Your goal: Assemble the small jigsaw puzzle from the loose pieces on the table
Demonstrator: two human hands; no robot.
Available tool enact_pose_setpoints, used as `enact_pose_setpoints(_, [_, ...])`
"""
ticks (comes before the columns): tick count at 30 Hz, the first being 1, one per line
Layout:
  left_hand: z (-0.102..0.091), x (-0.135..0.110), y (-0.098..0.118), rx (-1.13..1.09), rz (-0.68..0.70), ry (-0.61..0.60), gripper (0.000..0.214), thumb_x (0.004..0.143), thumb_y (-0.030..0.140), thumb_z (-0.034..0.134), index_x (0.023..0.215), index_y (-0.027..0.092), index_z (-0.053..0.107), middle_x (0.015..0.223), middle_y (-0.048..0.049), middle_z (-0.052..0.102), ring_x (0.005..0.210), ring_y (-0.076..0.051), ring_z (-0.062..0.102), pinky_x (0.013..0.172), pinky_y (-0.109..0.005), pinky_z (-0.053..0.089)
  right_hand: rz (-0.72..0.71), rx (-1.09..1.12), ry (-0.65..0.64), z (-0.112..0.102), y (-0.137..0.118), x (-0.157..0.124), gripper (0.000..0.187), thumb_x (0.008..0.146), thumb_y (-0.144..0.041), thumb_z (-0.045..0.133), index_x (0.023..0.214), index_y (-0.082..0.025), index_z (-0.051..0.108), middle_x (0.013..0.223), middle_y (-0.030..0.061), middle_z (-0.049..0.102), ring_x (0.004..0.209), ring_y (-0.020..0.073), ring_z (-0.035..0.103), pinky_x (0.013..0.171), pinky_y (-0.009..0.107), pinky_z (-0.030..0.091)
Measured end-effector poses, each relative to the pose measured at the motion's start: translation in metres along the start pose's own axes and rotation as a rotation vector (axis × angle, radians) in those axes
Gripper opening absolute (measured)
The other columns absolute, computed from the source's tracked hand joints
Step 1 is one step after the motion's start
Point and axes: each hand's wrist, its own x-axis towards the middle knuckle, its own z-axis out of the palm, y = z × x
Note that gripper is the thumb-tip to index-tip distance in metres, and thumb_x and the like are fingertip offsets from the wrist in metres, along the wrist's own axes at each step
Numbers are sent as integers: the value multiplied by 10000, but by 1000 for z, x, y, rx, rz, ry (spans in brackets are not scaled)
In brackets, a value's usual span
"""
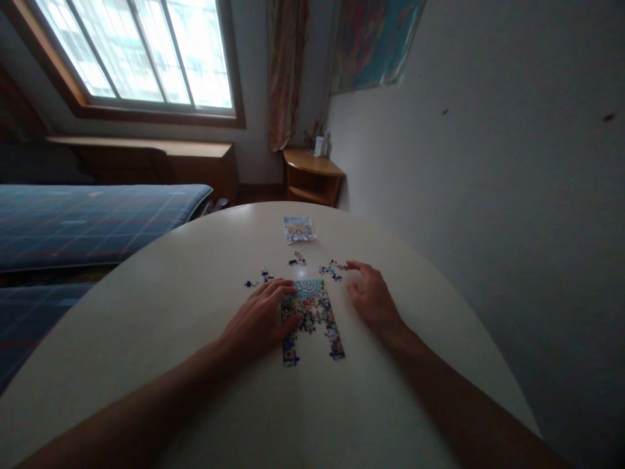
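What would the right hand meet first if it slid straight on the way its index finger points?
The right hand points up and left across the table. Its index fingertip already reaches the small cluster of loose puzzle pieces, so those come first, though whether it touches them is unclear.

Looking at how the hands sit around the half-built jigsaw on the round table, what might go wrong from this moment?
1. The left hand rests on the edge of the assembled puzzle section; a slide could push joined pieces apart.
2. The right hand reaches among the loose pieces; a sweep could scatter them across the table.
3. The room is dim, so similar pieces may be misjudged.
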Motion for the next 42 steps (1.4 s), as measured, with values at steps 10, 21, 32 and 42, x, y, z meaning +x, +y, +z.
enact_pose_setpoints(10, [-1,0,2,4,-14,-34,365,874,346,616,1218,234,566,1414,-61,530,1331,-275,462,1118,-505,389,66,-78,-23,9,10,1,548,737,-152,514,1285,-145,540,1242,127,640,1169,287,573,1052,471,427])
enact_pose_setpoints(21, [-1,0,-1,12,15,-30,327,873,342,610,1190,262,607,1408,-52,538,1325,-294,472,1112,-532,395,68,-152,-73,10,9,0,538,787,-195,517,1316,-91,523,1300,168,613,1216,306,548,1082,477,398])
enact_pose_setpoints(32, [-1,-1,0,17,13,-29,317,882,341,595,1190,266,604,1404,-44,539,1315,-294,479,1099,-540,408,76,-187,-100,10,7,-2,560,831,-287,559,1361,-116,500,1337,164,585,1269,307,502,1095,485,368])
enact_pose_setpoints(42, [0,0,0,3,20,-16,315,870,329,613,1178,264,616,1389,-54,551,1304,-292,491,1101,-534,410,20,-162,-58,13,11,-3,482,833,-282,563,1299,-161,554,1290,136,613,1232,297,519,1068,501,383])
